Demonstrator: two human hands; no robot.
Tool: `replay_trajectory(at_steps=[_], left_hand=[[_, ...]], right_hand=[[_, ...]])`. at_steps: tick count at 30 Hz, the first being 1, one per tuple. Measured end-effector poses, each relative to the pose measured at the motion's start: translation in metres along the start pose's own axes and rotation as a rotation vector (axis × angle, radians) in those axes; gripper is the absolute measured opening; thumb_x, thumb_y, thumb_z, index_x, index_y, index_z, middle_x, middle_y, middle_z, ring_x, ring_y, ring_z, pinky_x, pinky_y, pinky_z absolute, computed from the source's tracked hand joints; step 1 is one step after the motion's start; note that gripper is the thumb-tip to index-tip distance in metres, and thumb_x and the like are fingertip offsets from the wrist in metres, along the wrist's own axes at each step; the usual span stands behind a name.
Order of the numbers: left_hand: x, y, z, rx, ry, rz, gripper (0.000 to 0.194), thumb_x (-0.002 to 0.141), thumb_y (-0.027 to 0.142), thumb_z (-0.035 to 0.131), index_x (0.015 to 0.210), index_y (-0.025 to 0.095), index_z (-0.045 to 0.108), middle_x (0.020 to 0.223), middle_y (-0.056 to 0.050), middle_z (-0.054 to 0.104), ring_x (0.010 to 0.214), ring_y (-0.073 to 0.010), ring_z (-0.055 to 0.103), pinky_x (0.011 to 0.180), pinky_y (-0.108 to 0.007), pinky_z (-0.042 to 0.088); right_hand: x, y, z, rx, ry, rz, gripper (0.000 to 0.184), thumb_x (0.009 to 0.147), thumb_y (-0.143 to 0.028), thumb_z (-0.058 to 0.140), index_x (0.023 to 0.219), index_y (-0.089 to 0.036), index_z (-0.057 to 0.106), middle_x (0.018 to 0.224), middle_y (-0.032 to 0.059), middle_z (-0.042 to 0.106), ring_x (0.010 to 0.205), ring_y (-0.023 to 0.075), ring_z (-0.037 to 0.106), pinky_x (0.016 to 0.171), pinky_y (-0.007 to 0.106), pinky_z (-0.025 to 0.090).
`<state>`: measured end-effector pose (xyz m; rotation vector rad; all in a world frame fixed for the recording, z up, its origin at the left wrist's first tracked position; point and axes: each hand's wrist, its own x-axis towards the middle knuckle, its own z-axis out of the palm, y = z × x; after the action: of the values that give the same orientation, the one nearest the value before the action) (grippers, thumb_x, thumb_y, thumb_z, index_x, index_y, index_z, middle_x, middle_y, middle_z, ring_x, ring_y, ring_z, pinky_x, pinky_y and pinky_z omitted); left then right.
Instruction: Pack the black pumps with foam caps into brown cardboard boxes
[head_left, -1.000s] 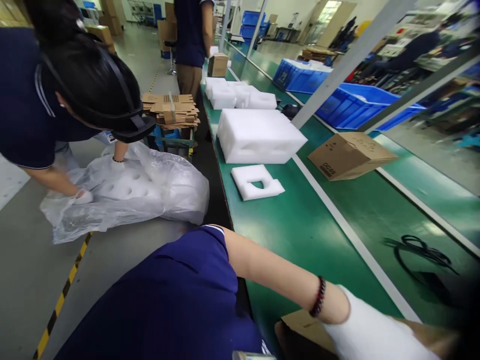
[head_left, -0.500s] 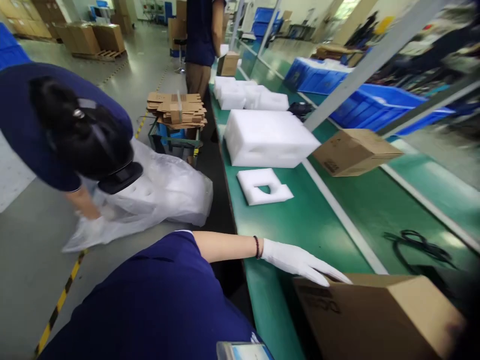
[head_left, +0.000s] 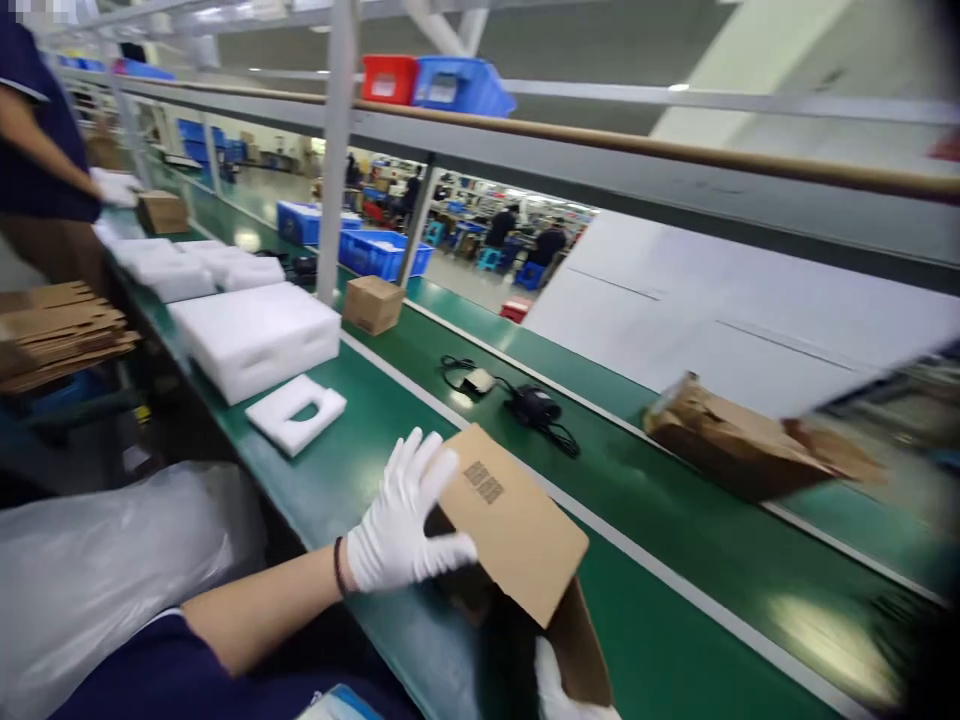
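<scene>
In the head view, a dark printed block marks the flap of an open cardboard box; it is too blurred to read. White labels on the red bin and blue bin above are likewise illegible. The box sits at the near side of the green table, its mouth toward the wearer; the flap's long axis runs from far left to near right. The gloved left hand has its fingers spread wide beside the flap, thumb overlapping its edge, gripping nothing. The right hand, mostly cut off, is at the box's opening; its grip cannot be told. Farther left lie a notched slab of white foam and a thick rectangular foam block, both matte.
</scene>
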<state>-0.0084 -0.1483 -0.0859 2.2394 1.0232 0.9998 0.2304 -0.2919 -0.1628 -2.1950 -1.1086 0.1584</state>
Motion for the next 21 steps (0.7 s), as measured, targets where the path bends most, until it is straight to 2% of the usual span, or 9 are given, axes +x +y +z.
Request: replay_trajectory(at_steps=[3,6,9,13,15,17,18,19,21], left_hand=[[0.007,0.045,-0.002,0.320,-0.256,0.323,0.089,0.074,0.073,0.064,0.143,0.020,0.045,0.150,-0.016,0.043,0.142,-0.0431,0.032,0.118,-0.063,0.022],[0.030,0.068,0.003,0.629,-0.337,0.229,0.059,0.085,0.037,0.064,0.137,0.012,0.050,0.130,-0.021,0.058,0.120,-0.0404,0.054,0.100,-0.058,0.044],[0.067,0.064,-0.006,0.715,-0.326,0.207,0.044,0.088,0.010,0.046,0.130,0.015,0.057,0.115,-0.016,0.066,0.103,-0.0315,0.064,0.085,-0.045,0.053],[0.111,0.036,-0.022,0.562,-0.215,0.205,0.035,0.093,0.023,0.050,0.124,0.022,0.063,0.110,-0.010,0.071,0.102,-0.0269,0.066,0.089,-0.038,0.053],[0.121,0.020,-0.015,0.408,-0.102,0.111,0.036,0.097,0.034,0.046,0.127,0.023,0.063,0.116,-0.009,0.070,0.108,-0.0250,0.065,0.096,-0.035,0.051],[0.122,0.008,0.001,0.282,-0.015,-0.032,0.040,0.100,0.038,0.040,0.130,0.021,0.061,0.123,-0.008,0.069,0.115,-0.0230,0.063,0.101,-0.032,0.048],[0.120,0.004,0.011,0.248,0.008,-0.093,0.043,0.101,0.039,0.037,0.131,0.019,0.060,0.126,-0.009,0.067,0.117,-0.0228,0.062,0.102,-0.031,0.048],[0.118,0.001,0.020,0.235,0.019,-0.134,0.046,0.101,0.041,0.034,0.131,0.017,0.060,0.127,-0.010,0.067,0.118,-0.0232,0.062,0.101,-0.031,0.048],[0.115,-0.001,0.034,0.240,0.003,-0.155,0.051,0.101,0.046,0.029,0.126,0.016,0.062,0.123,-0.012,0.068,0.114,-0.0248,0.064,0.096,-0.033,0.051]], right_hand=[[0.003,0.000,0.000,-0.041,-0.076,-0.135,0.042,0.091,-0.049,0.049,0.104,-0.021,0.077,0.072,0.0117,0.071,0.065,0.0286,0.072,0.055,0.033,0.058],[0.009,-0.006,-0.013,-0.073,-0.065,-0.378,0.039,0.096,-0.045,0.044,0.100,-0.022,0.075,0.077,0.0089,0.072,0.067,0.0235,0.071,0.062,0.029,0.055],[0.027,-0.012,-0.047,-0.203,0.223,-0.571,0.050,0.101,-0.049,0.038,0.084,-0.017,0.072,0.064,0.0086,0.066,0.057,0.0207,0.064,0.054,0.027,0.046],[0.090,-0.028,-0.125,-0.304,0.703,-0.398,0.058,0.098,-0.063,0.040,0.069,-0.018,0.063,0.066,0.0080,0.063,0.061,0.0193,0.058,0.057,0.028,0.039],[0.130,-0.045,-0.162,-0.338,0.765,-0.191,0.055,0.101,-0.054,0.036,0.076,-0.015,0.065,0.081,0.0149,0.067,0.080,0.0243,0.062,0.069,0.032,0.042],[0.162,-0.067,-0.182,-0.378,0.552,-0.092,0.037,0.098,-0.043,0.050,0.108,-0.010,0.066,0.125,0.0249,0.058,0.119,0.0320,0.051,0.091,0.039,0.039],[0.173,-0.079,-0.183,-0.359,0.403,-0.020,0.045,0.097,-0.042,0.053,0.124,-0.007,0.058,0.137,0.0305,0.047,0.130,0.0368,0.041,0.098,0.045,0.034],[0.180,-0.090,-0.179,-0.321,0.242,0.022,0.056,0.096,-0.044,0.054,0.136,-0.005,0.049,0.142,0.0338,0.040,0.134,0.0400,0.036,0.101,0.051,0.032],[0.181,-0.111,-0.156,-0.201,-0.042,0.060,0.069,0.095,-0.054,0.052,0.142,-0.005,0.041,0.134,0.0334,0.049,0.126,0.0406,0.047,0.098,0.053,0.036]])
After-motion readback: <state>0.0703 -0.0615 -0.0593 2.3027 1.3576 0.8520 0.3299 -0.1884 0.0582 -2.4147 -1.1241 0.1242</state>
